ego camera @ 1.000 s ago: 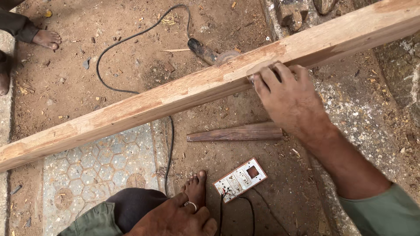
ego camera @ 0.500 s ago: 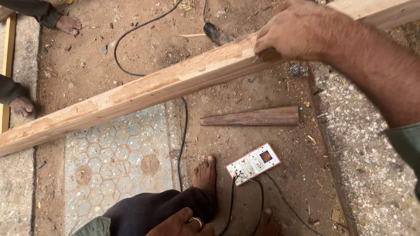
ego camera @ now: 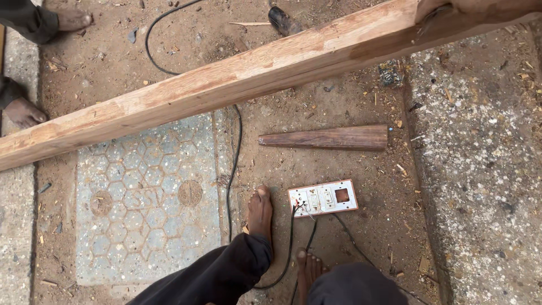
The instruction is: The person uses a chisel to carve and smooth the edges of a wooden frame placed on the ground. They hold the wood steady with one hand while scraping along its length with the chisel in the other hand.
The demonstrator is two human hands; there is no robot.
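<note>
Under me the ground is sandy dirt strewn with wood chips. My two bare feet (ego camera: 261, 212) stand at about six o'clock, and just beside them, toward five o'clock, lies a white switch board (ego camera: 323, 198) with wires running off its left end. A black cable (ego camera: 234, 164) snakes from twelve o'clock down past my left foot. Near the centre, a short dark wedge of wood (ego camera: 327, 137) lies flat, pointing toward nine o'clock. At seven o'clock there is a patterned concrete slab (ego camera: 141, 197), and a rough concrete strip (ego camera: 480, 169) runs down the three o'clock side. Another person's bare feet (ego camera: 25, 113) show at nine and ten o'clock.

The long wooden beam (ego camera: 237, 79) crosses the whole view above all this, from eight o'clock up to one o'clock, and covers part of the cable and the ground behind it.

My right hand (ego camera: 474, 8) rests on the beam's upper end at one o'clock; only its lower edge shows, so I cannot tell how the fingers are set. My left hand is out of view.
</note>
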